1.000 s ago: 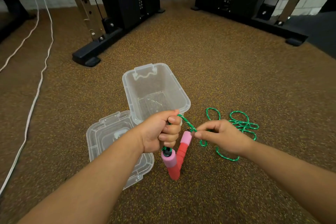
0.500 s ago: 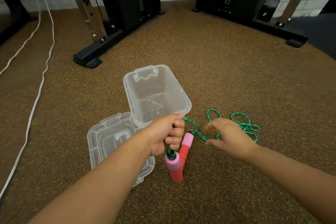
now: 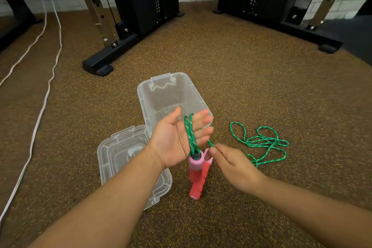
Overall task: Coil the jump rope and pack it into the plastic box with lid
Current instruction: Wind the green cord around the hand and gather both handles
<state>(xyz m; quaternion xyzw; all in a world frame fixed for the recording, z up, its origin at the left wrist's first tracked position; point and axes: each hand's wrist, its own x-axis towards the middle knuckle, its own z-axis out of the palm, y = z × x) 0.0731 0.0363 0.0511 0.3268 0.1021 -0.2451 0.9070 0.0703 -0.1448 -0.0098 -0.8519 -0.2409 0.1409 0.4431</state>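
Note:
My left hand (image 3: 177, 139) is spread palm up in front of the clear plastic box (image 3: 159, 90), fingers straight. Two strands of green jump rope (image 3: 190, 133) run across its fingers and down to the two pink and red handles (image 3: 198, 175), which hang below the hand. My right hand (image 3: 233, 164) pinches the rope just right of the handles. The loose rest of the rope (image 3: 261, 141) lies tangled on the floor to the right. The clear lid (image 3: 120, 153) lies flat on the floor, partly under my left forearm.
Brown speckled gym flooring (image 3: 241, 86) all around. Black machine bases stand at the back left (image 3: 100, 64) and back right (image 3: 314, 34). White cables (image 3: 46, 94) run along the floor on the left.
My left hand has opened from a fist around the rope to a flat palm with the strands draped over the fingers. My right hand moved in towards the handles and pinches the rope there.

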